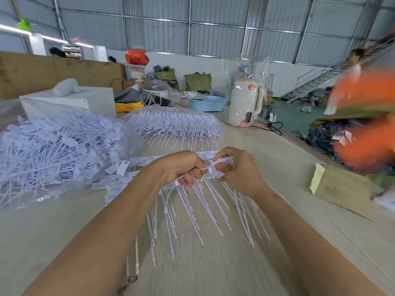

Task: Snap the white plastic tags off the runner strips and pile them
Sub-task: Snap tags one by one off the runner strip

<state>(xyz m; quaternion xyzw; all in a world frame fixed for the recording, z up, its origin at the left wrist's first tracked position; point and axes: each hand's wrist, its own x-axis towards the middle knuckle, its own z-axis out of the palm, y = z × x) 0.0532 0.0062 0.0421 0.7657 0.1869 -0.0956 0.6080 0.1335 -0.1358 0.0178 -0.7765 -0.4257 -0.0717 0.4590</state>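
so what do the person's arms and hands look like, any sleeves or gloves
Both arms are bare from the bottom edge of the view to the wrists: no sleeves show. The left hand and right hand wear no gloves, and no watch, ring or bracelet is visible on them.

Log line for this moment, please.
left hand: grips runner strip | right hand: pinches tag | loose pile: table left | step: snapping tag off

White plastic tags (55, 150) in a heap, white runner strips (198, 201), pale wood-grain table (213, 263), light blue perforated basket (207, 102), yellow coiled cable (129, 106), cream kettle (244, 102) in clear wrap, orange bag (136, 57), blurred orange shapes (367, 116) at right
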